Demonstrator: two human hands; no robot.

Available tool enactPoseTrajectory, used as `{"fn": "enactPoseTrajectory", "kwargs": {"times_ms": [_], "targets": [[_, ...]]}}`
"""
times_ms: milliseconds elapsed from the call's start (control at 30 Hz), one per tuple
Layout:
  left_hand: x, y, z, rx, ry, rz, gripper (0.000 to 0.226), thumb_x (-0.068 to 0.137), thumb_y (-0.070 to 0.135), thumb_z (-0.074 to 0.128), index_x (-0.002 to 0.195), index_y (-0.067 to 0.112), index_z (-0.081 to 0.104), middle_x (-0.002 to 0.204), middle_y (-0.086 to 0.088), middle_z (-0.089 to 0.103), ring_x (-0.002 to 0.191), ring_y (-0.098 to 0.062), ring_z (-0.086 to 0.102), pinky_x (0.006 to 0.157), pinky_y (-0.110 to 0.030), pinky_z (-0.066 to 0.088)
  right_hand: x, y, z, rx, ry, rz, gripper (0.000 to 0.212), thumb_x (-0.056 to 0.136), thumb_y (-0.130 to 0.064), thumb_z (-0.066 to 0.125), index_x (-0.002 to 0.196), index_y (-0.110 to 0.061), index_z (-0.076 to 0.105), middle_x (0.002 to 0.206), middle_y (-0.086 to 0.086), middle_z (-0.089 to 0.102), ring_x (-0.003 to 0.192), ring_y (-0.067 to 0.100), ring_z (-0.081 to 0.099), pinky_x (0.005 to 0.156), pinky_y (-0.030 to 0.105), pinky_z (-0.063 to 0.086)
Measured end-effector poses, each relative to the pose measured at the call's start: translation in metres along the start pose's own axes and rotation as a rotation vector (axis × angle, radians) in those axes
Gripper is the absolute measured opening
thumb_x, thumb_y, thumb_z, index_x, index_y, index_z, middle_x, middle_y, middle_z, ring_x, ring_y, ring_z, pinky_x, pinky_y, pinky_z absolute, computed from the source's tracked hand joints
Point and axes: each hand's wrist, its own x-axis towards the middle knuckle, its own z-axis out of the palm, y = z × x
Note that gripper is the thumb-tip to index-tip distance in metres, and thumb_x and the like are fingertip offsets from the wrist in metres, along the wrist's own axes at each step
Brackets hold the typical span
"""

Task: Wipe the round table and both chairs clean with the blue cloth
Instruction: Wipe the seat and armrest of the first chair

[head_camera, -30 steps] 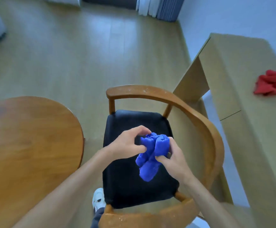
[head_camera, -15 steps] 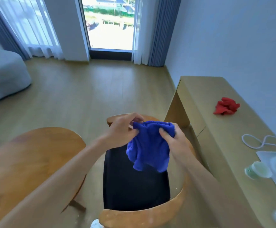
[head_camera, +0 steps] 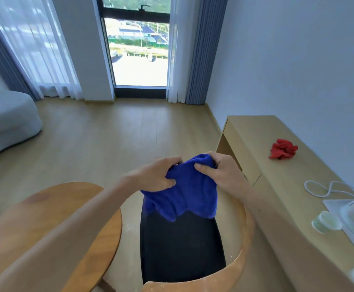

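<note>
Both hands are holding the blue cloth [head_camera: 187, 192] up in the air over the chair [head_camera: 182, 245], right beside the round table [head_camera: 70, 207]. The left hand [head_camera: 155, 175] and the right hand [head_camera: 218, 171] are each pinching its top edge, and the rest is hanging down loose. It looks soft, light and floppy, so bunching it into a pad in one hand should make wiping easier.
</note>
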Motion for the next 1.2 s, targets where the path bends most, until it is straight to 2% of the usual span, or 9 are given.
{"fn": "enactPoseTrajectory", "kwargs": {"times_ms": [233, 467, 567, 700, 833, 933, 1067, 1133, 1200], "targets": [[0.003, -0.009, -0.035, 0.035, -0.184, 0.045, 0.022, 0.086, 0.023, 0.065, 0.090, 0.040, 0.051, 0.088, 0.016, 0.063, 0.075, -0.001, 0.060, 0.059, -0.012, 0.042, -0.005, -0.004, -0.009, 0.155, -0.188, 0.088, 0.018, 0.093, -0.022, 0.061, 0.109, -0.025, 0.069, 0.103, -0.001, 0.072, 0.098, 0.014, 0.067, 0.078, 0.022, 0.053], [0.003, -0.008, -0.043, -0.014, -0.243, 0.060, 0.025, 0.084, 0.016, 0.058, 0.101, 0.034, 0.060, 0.094, 0.012, 0.069, 0.084, -0.007, 0.062, 0.072, -0.023, 0.053, -0.007, -0.007, -0.018, 0.199, -0.220, 0.173, 0.017, 0.091, -0.024, 0.064, 0.106, -0.016, 0.065, 0.096, 0.002, 0.068, 0.091, 0.017, 0.066, 0.077, 0.032, 0.053], [0.007, -0.003, -0.035, 0.254, -0.125, 0.091, 0.031, 0.075, 0.010, 0.050, 0.095, 0.032, 0.060, 0.084, 0.008, 0.062, 0.095, -0.010, 0.046, 0.086, -0.029, 0.032, -0.008, -0.016, -0.012, 0.086, -0.265, 0.119, 0.011, 0.090, -0.019, 0.064, 0.101, -0.020, 0.065, 0.094, -0.001, 0.067, 0.089, 0.016, 0.065, 0.076, 0.029, 0.054], [0.009, 0.002, -0.023, 0.602, 0.008, 0.211, 0.035, 0.078, 0.003, 0.046, 0.097, 0.028, 0.060, 0.076, 0.011, 0.048, 0.091, -0.013, 0.040, 0.076, -0.027, 0.024, -0.012, -0.024, 0.004, -0.066, -0.269, 0.074, 0.022, 0.084, -0.006, 0.060, 0.095, -0.024, 0.065, 0.084, -0.011, 0.064, 0.078, 0.003, 0.061, 0.071, 0.020, 0.049], [0.010, -0.003, -0.019, 0.547, 0.116, 0.221, 0.037, 0.078, -0.003, 0.045, 0.099, 0.023, 0.062, 0.095, 0.006, 0.060, 0.090, -0.013, 0.047, 0.067, -0.022, 0.028, -0.013, -0.024, 0.012, -0.169, -0.177, 0.065, 0.027, 0.079, 0.003, 0.058, 0.097, -0.016, 0.065, 0.085, 0.002, 0.066, 0.078, 0.017, 0.063, 0.072, 0.032, 0.053], [0.008, -0.009, -0.018, 0.393, 0.126, 0.282, 0.040, 0.078, -0.011, 0.042, 0.096, 0.014, 0.067, 0.095, 0.004, 0.062, 0.090, -0.011, 0.039, 0.075, -0.025, 0.036, -0.011, -0.021, 0.014, -0.287, -0.136, 0.002, 0.028, 0.080, 0.003, 0.061, 0.099, -0.017, 0.066, 0.091, -0.006, 0.065, 0.084, 0.010, 0.061, 0.076, 0.025, 0.052], [-0.001, -0.005, -0.015, 0.169, 0.181, 0.363, 0.040, 0.064, -0.020, 0.043, 0.083, 0.002, 0.071, 0.093, -0.004, 0.070, 0.087, -0.022, 0.049, 0.076, -0.015, 0.034, -0.002, -0.017, 0.011, -0.397, -0.162, -0.127, 0.027, 0.078, 0.005, 0.064, 0.091, -0.019, 0.064, 0.138, -0.006, 0.043, 0.130, 0.009, 0.038, 0.097, 0.009, 0.032], [-0.005, 0.002, -0.014, 0.118, 0.177, 0.392, 0.039, 0.062, -0.020, 0.045, 0.079, 0.004, 0.071, 0.097, 0.001, 0.068, 0.088, -0.012, 0.048, 0.076, -0.010, 0.033, 0.004, -0.019, 0.007, -0.335, -0.278, -0.065, 0.025, 0.076, 0.004, 0.062, 0.084, -0.019, 0.058, 0.152, -0.007, 0.027, 0.142, 0.008, 0.019, 0.107, 0.018, 0.025], [-0.008, 0.007, -0.015, 0.038, 0.167, 0.386, 0.039, 0.064, -0.021, 0.046, 0.077, 0.005, 0.071, 0.103, 0.006, 0.062, 0.094, 0.001, 0.047, 0.080, -0.006, 0.035, 0.008, -0.023, 0.007, -0.216, -0.376, -0.002, 0.016, 0.073, 0.001, 0.058, 0.078, -0.011, 0.050, 0.137, -0.003, 0.044, 0.129, 0.010, 0.036, 0.099, 0.029, 0.034]]}}
